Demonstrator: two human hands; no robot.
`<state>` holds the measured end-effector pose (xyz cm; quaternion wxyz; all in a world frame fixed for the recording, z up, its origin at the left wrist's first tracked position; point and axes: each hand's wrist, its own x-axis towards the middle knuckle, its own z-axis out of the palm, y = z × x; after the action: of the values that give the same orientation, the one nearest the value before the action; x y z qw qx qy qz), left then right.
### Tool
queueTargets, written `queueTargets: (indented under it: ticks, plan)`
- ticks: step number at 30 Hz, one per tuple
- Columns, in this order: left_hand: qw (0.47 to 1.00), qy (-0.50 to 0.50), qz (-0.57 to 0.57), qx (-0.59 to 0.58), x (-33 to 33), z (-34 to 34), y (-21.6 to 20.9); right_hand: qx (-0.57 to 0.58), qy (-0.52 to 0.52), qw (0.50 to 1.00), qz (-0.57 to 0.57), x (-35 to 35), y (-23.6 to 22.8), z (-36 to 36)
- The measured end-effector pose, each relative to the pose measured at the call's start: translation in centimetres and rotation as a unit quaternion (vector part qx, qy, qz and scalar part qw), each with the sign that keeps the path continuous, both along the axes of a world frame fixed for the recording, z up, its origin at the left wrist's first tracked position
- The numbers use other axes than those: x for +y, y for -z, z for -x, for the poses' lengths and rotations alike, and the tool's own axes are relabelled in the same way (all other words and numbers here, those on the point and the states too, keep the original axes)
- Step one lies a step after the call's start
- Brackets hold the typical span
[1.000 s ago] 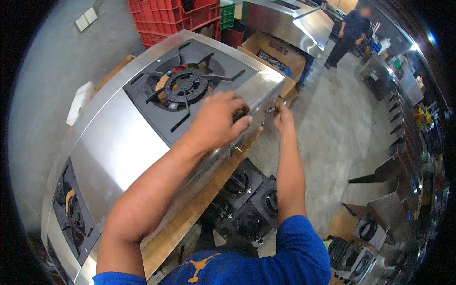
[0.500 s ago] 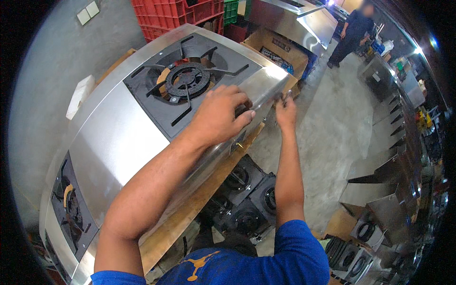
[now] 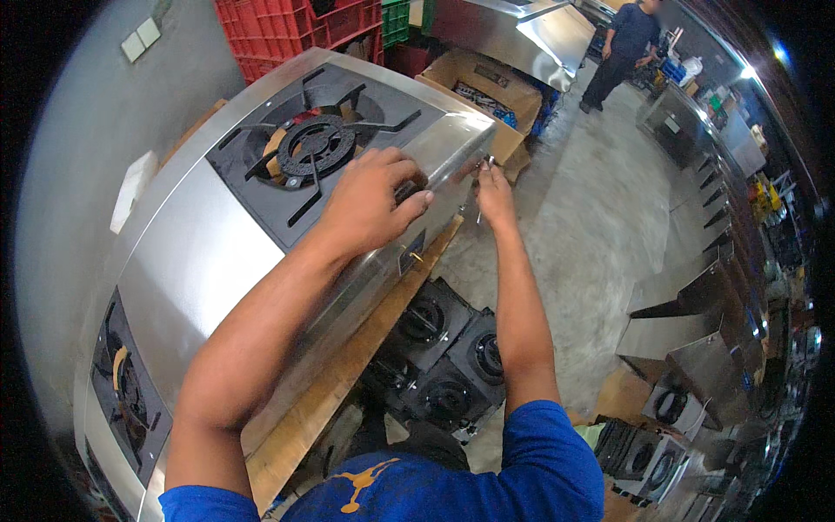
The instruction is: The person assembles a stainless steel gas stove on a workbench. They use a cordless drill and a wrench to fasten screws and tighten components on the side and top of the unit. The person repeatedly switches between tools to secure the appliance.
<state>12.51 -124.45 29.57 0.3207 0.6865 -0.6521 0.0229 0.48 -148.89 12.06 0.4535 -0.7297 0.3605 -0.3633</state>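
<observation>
A stainless-steel gas stove [image 3: 217, 239] lies on its wooden support in front of me. Its black burner [image 3: 315, 146] with pan supports is just beyond my left hand [image 3: 372, 202], which rests at the stove's front top edge. The fingers there are bent, with the thumb apart, and nothing shows in them. At the front panel near the far corner, my right hand [image 3: 496, 198] is closed in a pinch on a thin shiny metal tool [image 3: 478, 217], mostly hidden by the fingers. A small brass fitting [image 3: 416, 257] sticks out of the same panel, nearer me.
Black burner units [image 3: 444, 396] sit on the floor below the wooden plank [image 3: 348, 370]. Past the stove are red crates [image 3: 270, 39] and an open cardboard box [image 3: 513, 83] of parts. A person [image 3: 626, 43] stands farther off. Metal panels [image 3: 670, 339] line the right.
The view has shifted, so the stove and both hands appear farther left. My right hand has turned slightly at the front panel, and more of the metal tool shows. My left hand stays at the edge.
</observation>
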Motion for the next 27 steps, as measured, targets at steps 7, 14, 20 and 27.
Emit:
queueTargets:
  ticks: [7,14,20,27]
  plan:
    - [1.0,0.005,0.01,-0.003,0.1,0.0,0.1,0.092,-0.016,0.961,0.262,1.0,-0.1,1.8]
    - [1.0,-0.002,0.006,-0.019,0.0,0.1,0.2,0.166,-0.001,0.949,0.269,1.6,-1.6,0.1]
    - [1.0,-0.014,0.014,-0.024,-0.2,0.4,0.1,0.159,0.024,0.977,0.144,4.0,-2.4,-1.5]
    - [1.0,-0.009,0.012,-0.013,0.0,0.2,0.1,0.164,-0.074,0.983,-0.041,4.4,-5.1,-0.6]
